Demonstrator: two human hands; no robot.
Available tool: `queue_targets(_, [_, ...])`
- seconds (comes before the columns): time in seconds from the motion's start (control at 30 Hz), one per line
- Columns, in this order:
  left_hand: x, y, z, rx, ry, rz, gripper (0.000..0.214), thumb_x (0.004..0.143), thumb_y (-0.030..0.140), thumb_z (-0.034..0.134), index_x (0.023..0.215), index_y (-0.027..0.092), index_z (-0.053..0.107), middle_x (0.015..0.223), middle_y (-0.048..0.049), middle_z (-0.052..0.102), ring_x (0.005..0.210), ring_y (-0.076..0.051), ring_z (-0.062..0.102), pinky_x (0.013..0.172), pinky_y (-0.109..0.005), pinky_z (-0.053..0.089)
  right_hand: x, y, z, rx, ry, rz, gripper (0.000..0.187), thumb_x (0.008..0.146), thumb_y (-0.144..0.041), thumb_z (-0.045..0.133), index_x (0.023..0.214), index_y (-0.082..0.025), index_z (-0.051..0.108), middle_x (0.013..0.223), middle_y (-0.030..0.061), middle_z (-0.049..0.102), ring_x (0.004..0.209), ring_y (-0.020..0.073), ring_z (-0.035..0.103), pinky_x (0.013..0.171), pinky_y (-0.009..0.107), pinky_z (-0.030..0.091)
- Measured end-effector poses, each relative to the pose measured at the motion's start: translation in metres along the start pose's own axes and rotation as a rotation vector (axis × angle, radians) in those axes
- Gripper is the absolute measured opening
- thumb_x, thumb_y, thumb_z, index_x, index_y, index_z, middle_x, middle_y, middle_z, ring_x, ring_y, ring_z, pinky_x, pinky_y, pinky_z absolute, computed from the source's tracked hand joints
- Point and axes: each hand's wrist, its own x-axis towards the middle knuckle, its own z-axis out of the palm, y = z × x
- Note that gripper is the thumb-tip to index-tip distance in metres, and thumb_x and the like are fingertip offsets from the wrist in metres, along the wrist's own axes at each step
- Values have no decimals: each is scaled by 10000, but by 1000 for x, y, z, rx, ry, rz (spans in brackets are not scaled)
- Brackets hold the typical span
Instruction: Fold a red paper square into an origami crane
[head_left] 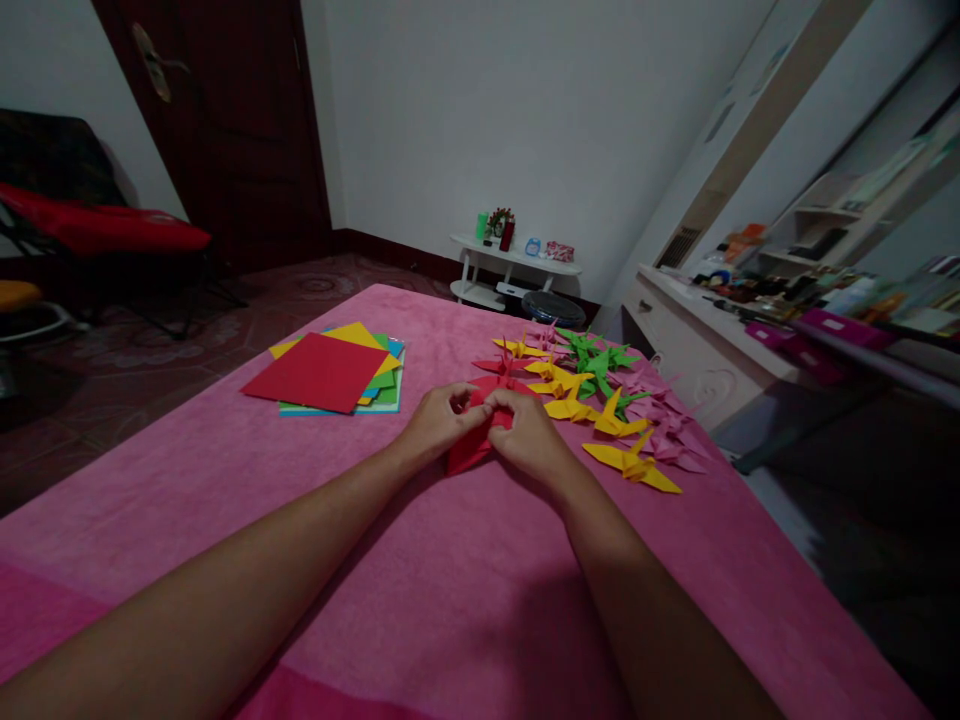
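Observation:
Both my hands meet over a partly folded red paper piece (469, 452) lying on the pink cloth (300, 520). My left hand (437, 421) pinches its upper left edge with closed fingers. My right hand (527, 432) is closed on its right side, fingers curled over the fold. Just beyond and to the right lie several finished paper cranes: yellow ones (634, 463), green ones (600, 360) and pink ones (671, 430), plus a red one (499, 368).
A stack of coloured paper squares (322, 372), red on top, lies at my left. A dresser (697, 350) crowded with bottles stands at the right. A small white shelf (510, 262) is by the far wall, a dark door (225, 120) and a red chair (105, 228) at left.

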Motion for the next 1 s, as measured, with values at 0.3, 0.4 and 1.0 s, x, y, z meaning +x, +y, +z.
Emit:
queue_targets(0.3, [5, -6, -18, -343, -168, -174, 524, 607, 273, 778, 1076, 131, 593, 682, 24, 591, 499, -77, 529, 533, -232, 452, 0, 20, -14, 554, 0, 300, 387, 546, -121, 558, 924, -198, 538, 777, -22, 602, 624, 121, 553, 564, 229, 407])
queue_targets(0.4, [7, -11, -24, -205, -258, -171, 554, 605, 247, 789, 1102, 121, 581, 669, 23, 590, 481, -83, 539, 515, -238, 465, -2, 31, -11, 580, -13, 326, 452, 543, -129, 656, 975, -199, 542, 786, -23, 603, 653, 121, 570, 606, 241, 445])
queue_targets(1.0, [12, -22, -29, 104, -324, 32, 612, 619, 139, 734, 1206, 136, 561, 788, 6, 603, 665, -102, 542, 616, -223, 450, -3, 42, -3, 524, 27, 290, 486, 486, -124, 743, 949, -167, 601, 819, -8, 604, 673, 110, 546, 651, 261, 478])
